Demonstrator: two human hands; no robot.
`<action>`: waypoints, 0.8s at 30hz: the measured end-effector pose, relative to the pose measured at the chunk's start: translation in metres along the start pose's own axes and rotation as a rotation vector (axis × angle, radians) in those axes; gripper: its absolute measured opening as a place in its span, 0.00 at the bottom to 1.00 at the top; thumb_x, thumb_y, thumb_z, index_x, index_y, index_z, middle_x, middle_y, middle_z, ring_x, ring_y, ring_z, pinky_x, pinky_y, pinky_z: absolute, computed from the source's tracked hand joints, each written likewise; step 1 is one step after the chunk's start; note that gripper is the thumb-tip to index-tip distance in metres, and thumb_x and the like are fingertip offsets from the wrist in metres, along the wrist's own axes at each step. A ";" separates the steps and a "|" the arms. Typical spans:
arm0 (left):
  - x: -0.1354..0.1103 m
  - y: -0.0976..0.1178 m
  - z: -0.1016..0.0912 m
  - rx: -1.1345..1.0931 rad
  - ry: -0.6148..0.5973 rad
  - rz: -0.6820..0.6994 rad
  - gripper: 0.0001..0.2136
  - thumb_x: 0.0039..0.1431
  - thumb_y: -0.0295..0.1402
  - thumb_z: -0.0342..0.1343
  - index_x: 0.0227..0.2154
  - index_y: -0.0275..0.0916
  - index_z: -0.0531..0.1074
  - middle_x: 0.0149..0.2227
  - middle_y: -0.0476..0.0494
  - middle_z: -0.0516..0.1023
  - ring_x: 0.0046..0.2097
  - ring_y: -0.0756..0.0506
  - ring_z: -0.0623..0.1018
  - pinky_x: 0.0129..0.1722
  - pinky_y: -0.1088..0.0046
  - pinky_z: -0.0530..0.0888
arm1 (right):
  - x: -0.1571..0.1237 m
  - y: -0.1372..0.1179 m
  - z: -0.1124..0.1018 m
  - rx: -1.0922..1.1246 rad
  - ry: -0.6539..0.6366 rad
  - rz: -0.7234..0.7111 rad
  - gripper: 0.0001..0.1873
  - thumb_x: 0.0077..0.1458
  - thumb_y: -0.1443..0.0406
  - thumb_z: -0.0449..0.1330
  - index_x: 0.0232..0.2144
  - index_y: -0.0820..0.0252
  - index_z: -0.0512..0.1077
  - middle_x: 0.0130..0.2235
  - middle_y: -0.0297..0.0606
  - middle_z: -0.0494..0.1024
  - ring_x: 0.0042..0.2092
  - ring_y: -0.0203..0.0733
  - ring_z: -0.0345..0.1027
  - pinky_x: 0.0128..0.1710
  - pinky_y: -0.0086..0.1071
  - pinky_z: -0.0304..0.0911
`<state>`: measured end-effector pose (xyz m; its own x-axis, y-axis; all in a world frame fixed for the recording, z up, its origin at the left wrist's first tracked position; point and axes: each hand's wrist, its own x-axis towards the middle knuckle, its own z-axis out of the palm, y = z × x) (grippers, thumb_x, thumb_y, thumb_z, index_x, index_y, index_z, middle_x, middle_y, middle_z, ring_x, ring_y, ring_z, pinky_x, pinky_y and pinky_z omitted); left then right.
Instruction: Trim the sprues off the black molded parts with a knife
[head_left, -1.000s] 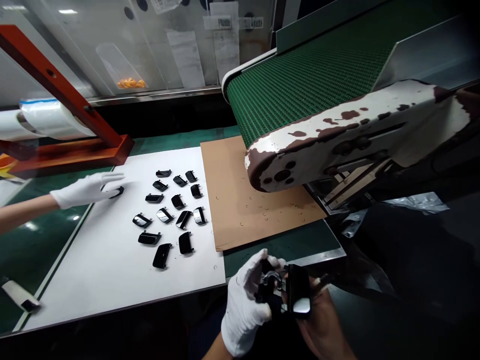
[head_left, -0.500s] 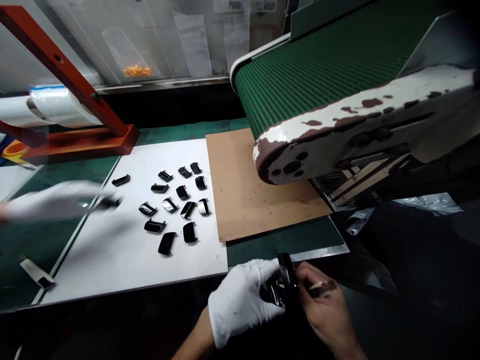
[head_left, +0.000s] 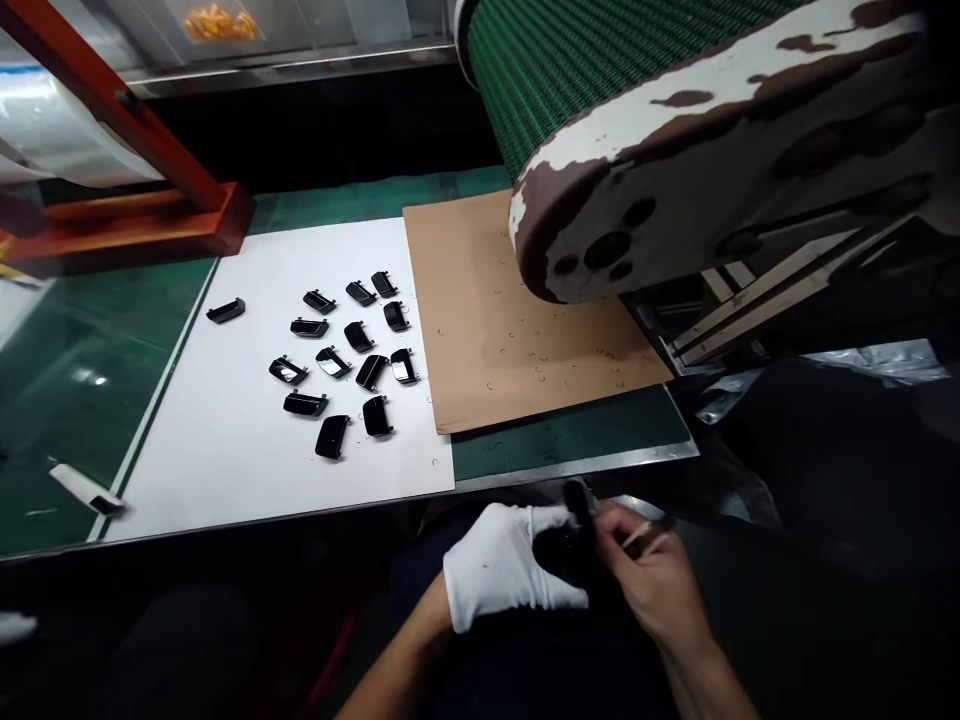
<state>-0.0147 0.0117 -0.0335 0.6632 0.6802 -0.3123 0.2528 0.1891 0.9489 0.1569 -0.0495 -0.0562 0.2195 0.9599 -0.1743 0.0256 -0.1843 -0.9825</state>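
1. Head view, hands: the left hand (head_left: 510, 568), in a white glove, is clenched around a small black part (head_left: 576, 520) just below the table edge (head_left: 570, 468). The part is mostly hidden by the glove and sits dark against the dark lap, so its shape cannot be made out.
2. The bare right hand (head_left: 652, 580) meets the left at the part. Its fingers pinch a thin tool (head_left: 643, 538) whose tip points toward the part; whether the tip touches it cannot be told.
3. On the table, a white sheet (head_left: 225, 450) carries a cluster of glossy black parts (head_left: 345, 360), lying loosely in rows, apart from one another or nearly touching. One lone part (head_left: 226, 311) lies well apart, near the sheet's left edge.
4. A brown cardboard sheet (head_left: 487, 330) lies just beside the white one, on its right, dotted with tiny curled shavings.
5. A conveyor (head_left: 570, 60) with a green belt overhangs the cardboard; its end plate (head_left: 675, 180) is white with chipped, rust-brown patches.
6. At the far left stand an orange frame (head_left: 135, 215) and a roll of clear film (head_left: 52, 130). A small white strip (head_left: 84, 488) lies on the green mat (head_left: 75, 350).
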 end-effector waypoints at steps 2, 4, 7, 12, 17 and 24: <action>0.002 0.006 0.002 -0.029 0.096 0.038 0.28 0.40 0.31 0.72 0.49 0.41 0.76 0.46 0.49 0.81 0.49 0.40 0.79 0.54 0.71 0.71 | 0.000 0.006 0.002 0.141 0.127 -0.011 0.16 0.44 0.51 0.68 0.19 0.55 0.73 0.18 0.28 0.68 0.20 0.35 0.61 0.22 0.29 0.60; 0.005 0.013 0.008 -0.143 0.196 0.093 0.30 0.39 0.34 0.73 0.50 0.39 0.74 0.49 0.46 0.79 0.51 0.40 0.78 0.56 0.70 0.71 | 0.001 0.009 0.009 0.252 0.248 -0.025 0.17 0.39 0.49 0.71 0.21 0.53 0.74 0.20 0.29 0.73 0.20 0.36 0.63 0.21 0.30 0.63; 0.010 0.019 0.020 -0.426 0.279 0.203 0.32 0.34 0.33 0.75 0.47 0.39 0.75 0.48 0.45 0.80 0.51 0.39 0.78 0.55 0.69 0.72 | 0.002 0.006 0.021 0.332 0.357 -0.049 0.16 0.41 0.49 0.71 0.24 0.52 0.77 0.23 0.32 0.77 0.23 0.38 0.68 0.20 0.30 0.65; 0.016 0.022 0.027 -0.458 0.266 0.218 0.32 0.34 0.29 0.75 0.48 0.40 0.75 0.47 0.45 0.80 0.51 0.38 0.78 0.56 0.68 0.72 | 0.007 -0.002 0.018 0.285 0.410 -0.173 0.11 0.47 0.54 0.68 0.26 0.53 0.76 0.23 0.32 0.74 0.23 0.38 0.68 0.24 0.32 0.66; 0.014 0.028 0.013 -0.110 0.098 0.166 0.22 0.44 0.32 0.71 0.45 0.40 0.78 0.42 0.49 0.79 0.45 0.42 0.78 0.50 0.72 0.73 | 0.009 -0.011 0.005 0.001 0.278 -0.296 0.03 0.52 0.65 0.65 0.26 0.54 0.77 0.26 0.33 0.73 0.28 0.38 0.66 0.26 0.30 0.62; 0.014 0.023 0.008 -0.010 0.013 0.113 0.17 0.45 0.37 0.70 0.37 0.36 0.77 0.34 0.51 0.77 0.38 0.44 0.77 0.38 0.75 0.74 | 0.013 -0.018 0.000 -0.255 0.086 -0.409 0.05 0.54 0.68 0.64 0.31 0.52 0.79 0.33 0.35 0.76 0.35 0.40 0.72 0.36 0.30 0.67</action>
<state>0.0060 0.0201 -0.0160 0.6782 0.7065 -0.2024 0.1697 0.1175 0.9785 0.1593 -0.0342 -0.0409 0.2207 0.9455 0.2392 0.3620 0.1483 -0.9203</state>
